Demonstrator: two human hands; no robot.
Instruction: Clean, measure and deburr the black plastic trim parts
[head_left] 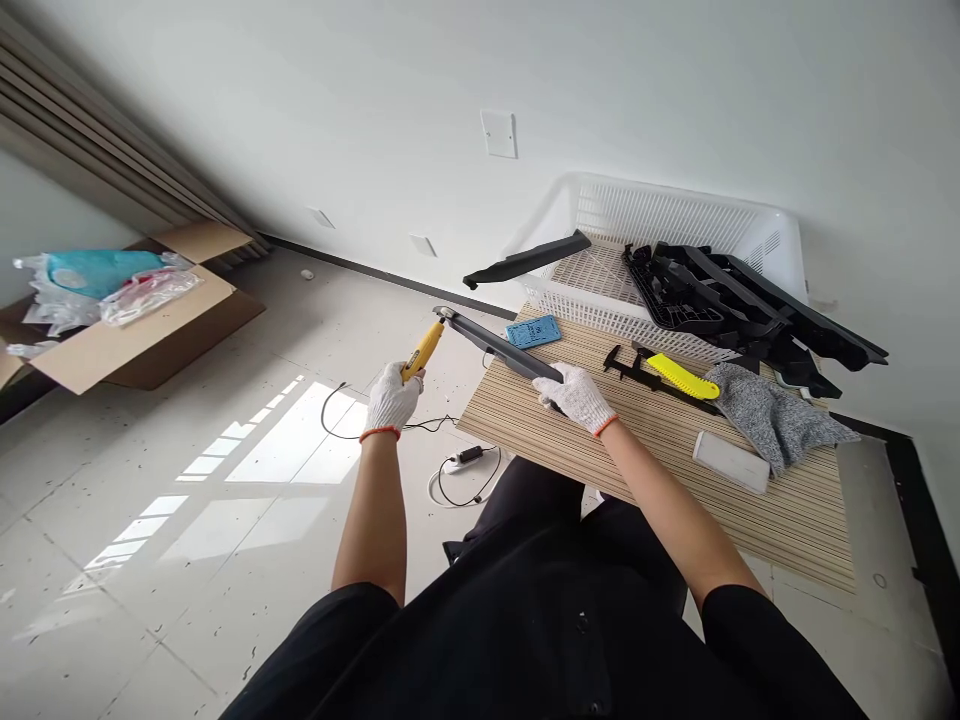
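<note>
Your left hand [390, 400] (gloved) closed round yellow-handled tool [421, 351], tip meeting far end of long dark strip [491, 345]. Your right hand [579, 397] wrapped round strip's near end, at table [787, 520] edge; strip runs out past edge toward tool. Beyond: blue card [533, 331], yellow-and-black tool [667, 375], grey cloth [772, 415]. Farthest: white basket [600, 215] with black parts [735, 300].

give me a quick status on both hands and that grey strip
Left hand shut on yellow-handled tool, tip at the strip's far end. Right hand shut on grey strip, near end over the table. Nothing between tool and strip.
</note>
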